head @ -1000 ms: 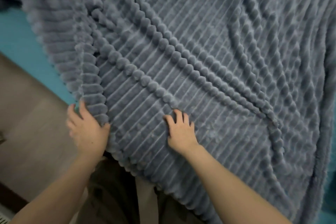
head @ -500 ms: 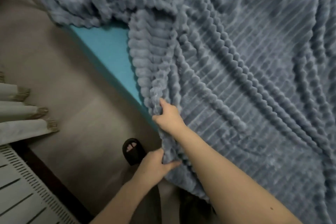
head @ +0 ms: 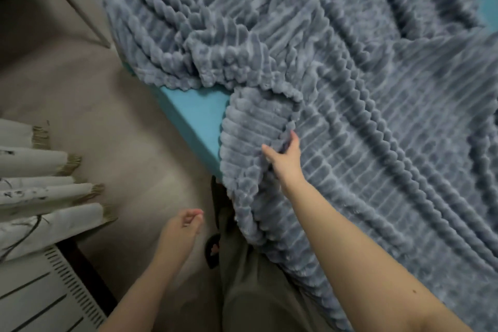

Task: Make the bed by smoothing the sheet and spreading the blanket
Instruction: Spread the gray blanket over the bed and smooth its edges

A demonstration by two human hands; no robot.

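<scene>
The left hand (head: 186, 226) has let go of the blanket edge it was pinching half a second ago and now hangs free over the floor, fingers loosely curled around nothing, well clear of the bed. The right hand (head: 285, 158) has stayed on the fabric: its thumb and fingers are spread around a raised fold near the bed's side, gripping that ridge of cloth.

The thick grey-blue ribbed plush blanket (head: 377, 116) covers most of the bed. It is bunched into heavy folds toward the far left corner and lies flatter, with long diagonal creases, on the nearer right part. One flap drapes over the bed's edge against the person's olive-grey trousers (head: 256, 291).

A wedge of the smooth teal fitted sheet (head: 194, 113) shows bare at the bed's side, between the bunched heap and the hanging flap.

On the beige floor (head: 107, 116), pale tasselled curtains (head: 40, 191) hang at the left above a white slatted radiator cover (head: 40, 299). A dark slipper (head: 213, 250) peeks out beside the trouser leg.
</scene>
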